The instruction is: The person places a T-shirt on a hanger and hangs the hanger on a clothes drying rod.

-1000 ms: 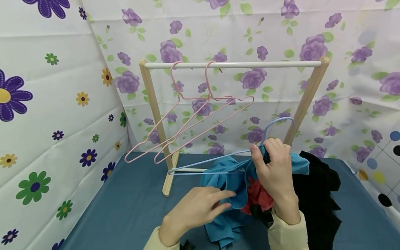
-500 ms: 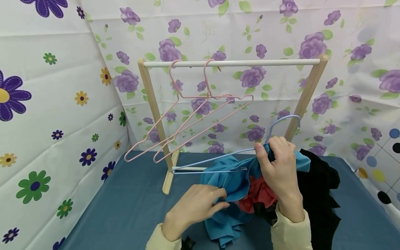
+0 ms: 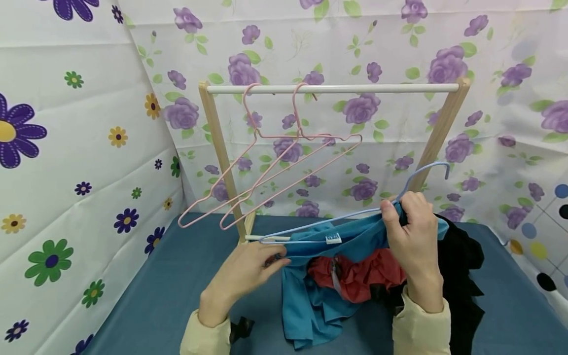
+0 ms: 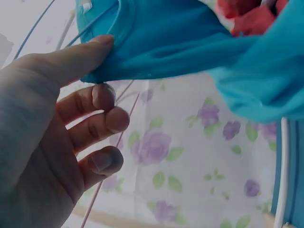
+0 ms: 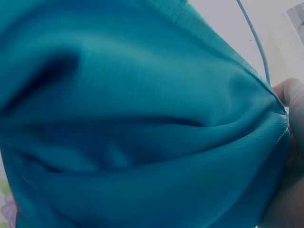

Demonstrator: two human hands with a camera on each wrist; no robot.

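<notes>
My right hand [image 3: 414, 241] grips a blue wire clothes hanger [image 3: 428, 166] just below its hook, together with bunched cloth of a blue garment [image 3: 310, 305]. One arm of the hanger reaches left into the garment's opening, where a small white label [image 3: 333, 238] shows. At that end my left hand [image 3: 241, 273] pinches the garment's edge. The left wrist view has the thumb on top of the blue cloth [image 4: 166, 47] and the index finger beneath, the other fingers curled loosely. Blue cloth [image 5: 142, 142] fills most of the right wrist view, with part of the hand at its right edge.
Two pink hangers [image 3: 294, 106] hang from the white bar [image 3: 377, 88] of a wooden-legged rack. A red garment [image 3: 377, 271] lies beneath the blue one. Black cloth [image 3: 457, 286] is spread at the right of the blue-covered table [image 3: 146, 315]. Flowered sheets [image 3: 355, 44] stand behind.
My left hand has moved left and up, drawing the garment's edge along to the hanger's end, and the label has come into view. My right hand and the hanger have shifted right.
</notes>
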